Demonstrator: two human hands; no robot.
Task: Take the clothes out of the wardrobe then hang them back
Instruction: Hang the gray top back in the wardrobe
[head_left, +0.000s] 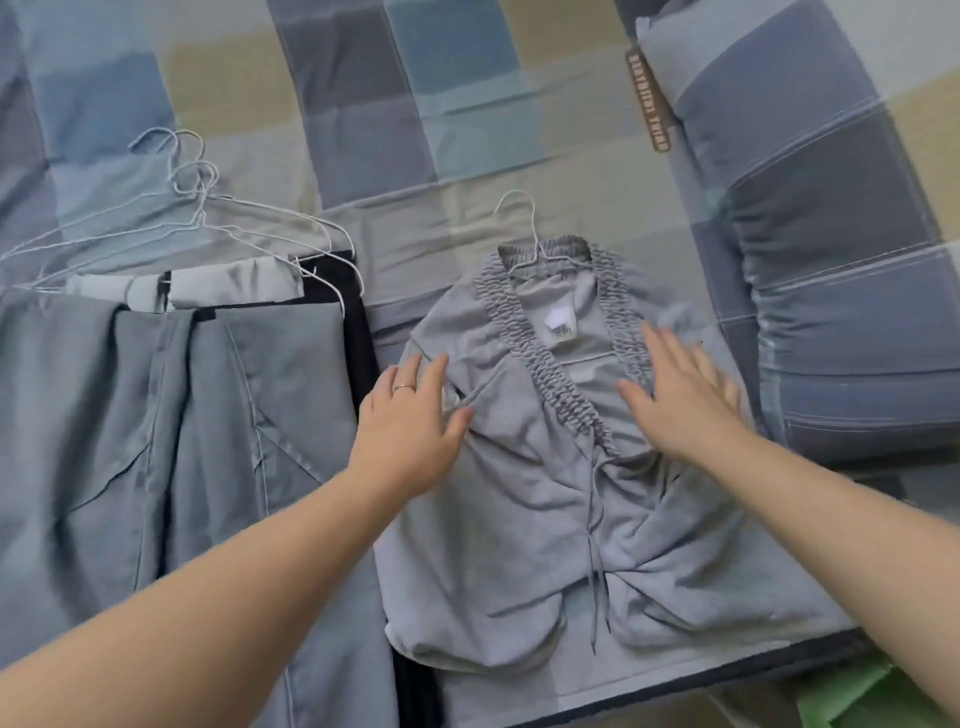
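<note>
Forearms (208, 597) reach in from the near edge. The left hand (410, 415), wearing a ring (402, 387), lies with straight, spread fingers on the left shoulder of a grey top (519, 519). The right hand (680, 400), slightly blurred, lies flat beside the top's ruffled neckline. Neither grip is closed; both hands hold nothing.

The grey top lies flat on a bed (467, 208) with a checked blue, grey and beige cover. Its long axis runs away from the person, hem nearest and neckline farthest. A wire hanger (536, 244) sits in the neck, its hook pointing away.

Just left of the top lies a pile of grey garments (156, 415) over a black garment (358, 332). A bunch of wire hangers (200, 215) lies at the pile's far end. A matching pillow (831, 234) lies to the right.
</note>
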